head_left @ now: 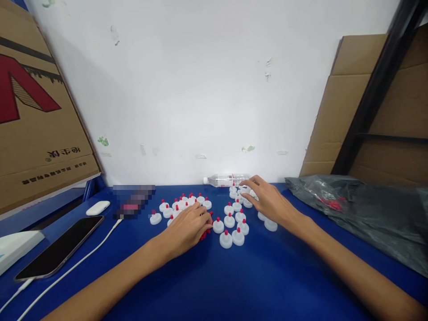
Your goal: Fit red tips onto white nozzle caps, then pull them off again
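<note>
My left hand (189,225) is closed, its fingers curled down over a small heap of red tips (204,235); what the fingertips grip is hidden. White round caps with red tips (200,198) stand in a group behind and left of it. Between the hands are several more such caps (229,220), upright on the table. My right hand (264,198) is open, thumb and index finger apart, reaching over white caps (247,203) at the back. Part of that group is covered by the hand, and other white caps (270,225) lie below its wrist.
A clear plastic bottle (224,180) lies against the wall. On the blue table (214,285), at left, are a phone (60,247), a white case (98,207) and a white cable (83,258). A grey plastic bag (371,218) lies right; a cardboard box (43,129) stands left.
</note>
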A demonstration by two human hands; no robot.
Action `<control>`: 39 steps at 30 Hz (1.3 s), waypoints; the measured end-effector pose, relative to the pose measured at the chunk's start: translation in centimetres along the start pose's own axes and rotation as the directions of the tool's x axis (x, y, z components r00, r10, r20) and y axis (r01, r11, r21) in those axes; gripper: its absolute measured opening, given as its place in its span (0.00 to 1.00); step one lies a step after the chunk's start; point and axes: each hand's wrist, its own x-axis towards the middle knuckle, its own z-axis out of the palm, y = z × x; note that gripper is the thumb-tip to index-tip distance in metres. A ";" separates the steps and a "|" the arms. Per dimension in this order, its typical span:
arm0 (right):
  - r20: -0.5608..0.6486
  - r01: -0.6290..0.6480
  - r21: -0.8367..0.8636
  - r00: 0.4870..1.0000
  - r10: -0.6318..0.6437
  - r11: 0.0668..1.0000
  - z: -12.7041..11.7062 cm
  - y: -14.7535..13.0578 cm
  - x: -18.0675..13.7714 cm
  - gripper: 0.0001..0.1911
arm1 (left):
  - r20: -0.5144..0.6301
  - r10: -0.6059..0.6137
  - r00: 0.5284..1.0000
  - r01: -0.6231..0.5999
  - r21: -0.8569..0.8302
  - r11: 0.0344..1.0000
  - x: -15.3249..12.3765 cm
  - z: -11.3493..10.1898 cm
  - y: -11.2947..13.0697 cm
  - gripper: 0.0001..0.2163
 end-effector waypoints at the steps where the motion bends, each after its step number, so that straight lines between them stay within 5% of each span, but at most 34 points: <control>1: -0.007 0.011 0.015 1.000 -0.011 1.000 0.0 -0.2 0.0 0.15 | -0.016 0.002 1.000 -0.002 -0.001 1.000 0.0 0.0 0.1 0.09; 6: -0.085 0.153 0.128 0.986 -0.143 0.980 -0.4 -1.5 -0.1 0.15 | -0.192 -0.095 0.977 0.077 -0.097 0.992 0.0 -0.3 0.2 0.07; 13: -0.169 0.450 0.174 0.890 -0.423 0.876 -0.2 -4.1 -0.5 0.13 | -0.323 -0.169 0.931 0.092 -0.240 0.966 0.1 0.0 0.2 0.04; 22: -0.160 0.485 0.147 0.872 -0.463 0.862 0.2 -5.0 -0.6 0.12 | -0.361 -0.301 0.883 0.064 -0.541 0.838 0.3 0.3 0.6 0.11; 39: -0.176 0.495 0.187 0.866 -0.467 0.848 0.1 -5.1 -0.7 0.10 | -0.420 -0.284 0.862 -0.018 -0.585 0.811 0.2 -0.2 1.7 0.06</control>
